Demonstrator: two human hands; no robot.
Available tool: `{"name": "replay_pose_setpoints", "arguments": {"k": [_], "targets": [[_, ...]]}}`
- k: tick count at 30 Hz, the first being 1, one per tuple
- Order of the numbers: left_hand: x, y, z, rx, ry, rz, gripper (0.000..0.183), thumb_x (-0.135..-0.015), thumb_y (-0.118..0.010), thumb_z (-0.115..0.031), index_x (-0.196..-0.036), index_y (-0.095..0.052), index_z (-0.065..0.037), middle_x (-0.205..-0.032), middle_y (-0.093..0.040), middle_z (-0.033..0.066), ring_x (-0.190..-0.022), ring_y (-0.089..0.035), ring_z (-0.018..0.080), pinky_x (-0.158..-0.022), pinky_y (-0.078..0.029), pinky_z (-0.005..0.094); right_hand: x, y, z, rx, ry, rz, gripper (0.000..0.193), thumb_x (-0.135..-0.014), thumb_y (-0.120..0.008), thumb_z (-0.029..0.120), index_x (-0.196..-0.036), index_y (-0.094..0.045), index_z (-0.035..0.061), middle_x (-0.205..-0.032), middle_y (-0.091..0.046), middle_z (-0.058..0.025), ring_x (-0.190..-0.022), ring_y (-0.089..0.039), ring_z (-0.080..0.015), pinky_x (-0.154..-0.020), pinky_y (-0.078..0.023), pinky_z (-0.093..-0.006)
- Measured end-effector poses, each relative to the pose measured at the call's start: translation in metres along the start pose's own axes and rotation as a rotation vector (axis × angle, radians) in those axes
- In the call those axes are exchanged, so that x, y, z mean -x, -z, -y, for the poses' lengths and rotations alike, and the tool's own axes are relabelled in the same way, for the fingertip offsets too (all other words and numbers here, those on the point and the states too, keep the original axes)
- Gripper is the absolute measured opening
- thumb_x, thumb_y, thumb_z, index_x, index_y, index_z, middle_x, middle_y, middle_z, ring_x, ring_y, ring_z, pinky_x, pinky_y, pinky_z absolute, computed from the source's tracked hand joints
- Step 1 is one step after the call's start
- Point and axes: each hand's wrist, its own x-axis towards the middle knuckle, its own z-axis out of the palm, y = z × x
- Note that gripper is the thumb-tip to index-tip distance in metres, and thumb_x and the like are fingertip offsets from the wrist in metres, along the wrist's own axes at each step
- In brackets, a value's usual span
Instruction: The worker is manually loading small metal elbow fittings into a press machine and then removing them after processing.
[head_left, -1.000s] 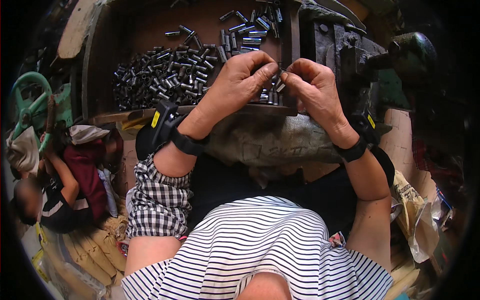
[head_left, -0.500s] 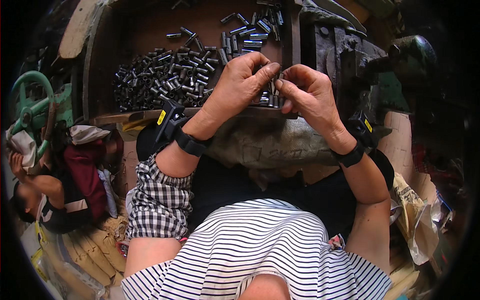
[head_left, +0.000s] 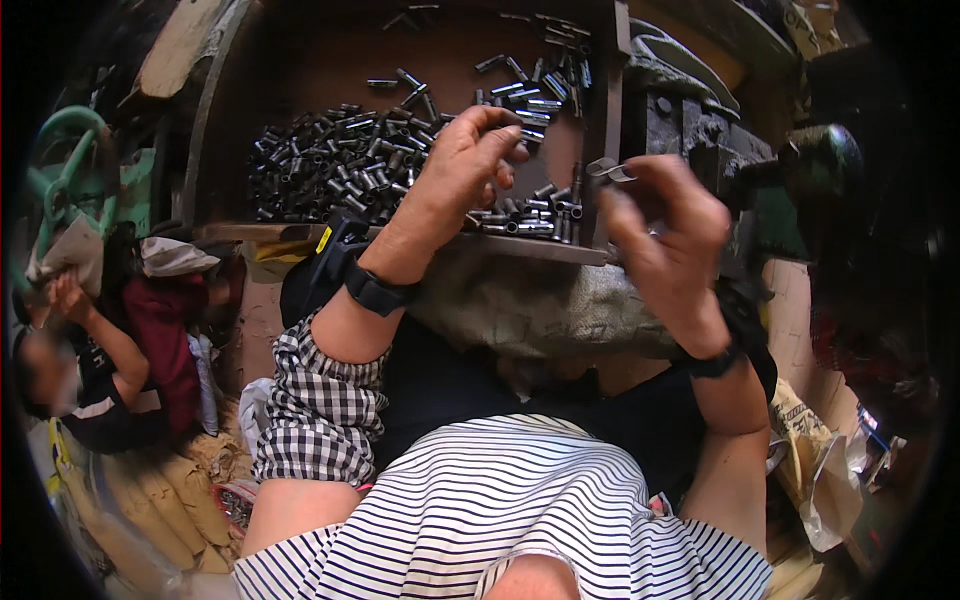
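My left hand (head_left: 468, 172) hovers over the right part of a shallow wooden tray (head_left: 400, 240), fingers loosely bent and apart, with nothing visible in them. Beneath and beside it lie many short, shiny metal tubes (head_left: 350, 165), heaped on the left. A smaller group of tubes (head_left: 535, 215) rests by the near right corner. Past the tray's right wall is my right hand (head_left: 675, 225), smeared by motion. Between its thumb and forefinger sits a small, shiny, curved metal piece (head_left: 610, 170), whose exact kind is too blurred to tell.
Dark, greasy machinery (head_left: 690, 130) stands close to the tray's right side, with a rounded metal part (head_left: 825, 160) jutting out. Cloth-like sacking (head_left: 540, 290) hangs below the tray's near edge. At far left, another person sits near a green handwheel (head_left: 60, 170).
My hands have parted: the right has swung right, out past the tray wall, holding the small metal piece. My left hand has come away from it and loosened over the tray.
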Motion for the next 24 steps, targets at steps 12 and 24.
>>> {"name": "replay_pose_setpoints", "arguments": {"k": [12,24], "targets": [[0.001,0.048,0.005,0.173,-0.187,-0.008,0.025,-0.089,-0.056,-0.007,-0.112,-0.051,0.002,-0.095,-0.065,0.0139,-0.074,-0.066,0.0157,-0.060,-0.054,0.0208,-0.004,-0.056,-0.034,0.428,0.316,0.205,0.010,-0.082,-0.061,0.014,-0.078,-0.055,0.0066,-0.071,-0.055,-0.0108,-0.055,-0.059,-0.0284,-0.047,-0.045,-0.0366],[0.006,0.041,0.013,-0.034,-0.180,-0.018,0.025,-0.090,-0.056,-0.017,-0.110,-0.060,-0.001,-0.073,-0.056,-0.0024,-0.058,-0.053,0.0027,-0.047,-0.047,0.0164,-0.043,-0.096,-0.063,0.617,0.320,0.476,0.013,-0.071,-0.058,0.003,-0.084,-0.059,0.0040,-0.085,-0.058,-0.0124,-0.073,-0.064,-0.0284,-0.061,-0.052,-0.0349]]}}
